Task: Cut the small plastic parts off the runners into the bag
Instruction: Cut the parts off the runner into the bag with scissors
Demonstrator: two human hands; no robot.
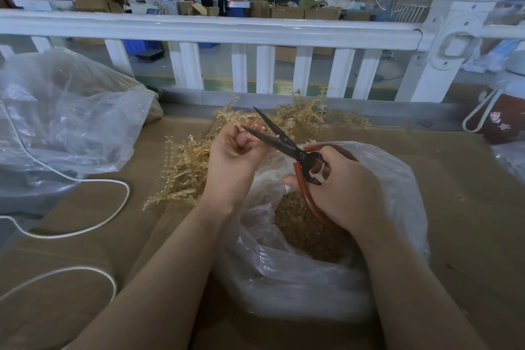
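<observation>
A cardboard-covered bench (85, 207) before a white railing (199, 28) is shown; a runner (250, 125) is pinched in the left hand (235, 156); open-bladed scissors (284, 142) are gripped by the right hand (346, 187) over the bag (397, 179) of cut parts (309, 230).

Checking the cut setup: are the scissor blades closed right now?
No, the scissors held by the right hand have their blades spread apart in a V beside the left hand.

Two bare forearms, sleeveless to the frame's edge, no rings, watch or gloves on either wrist
</observation>
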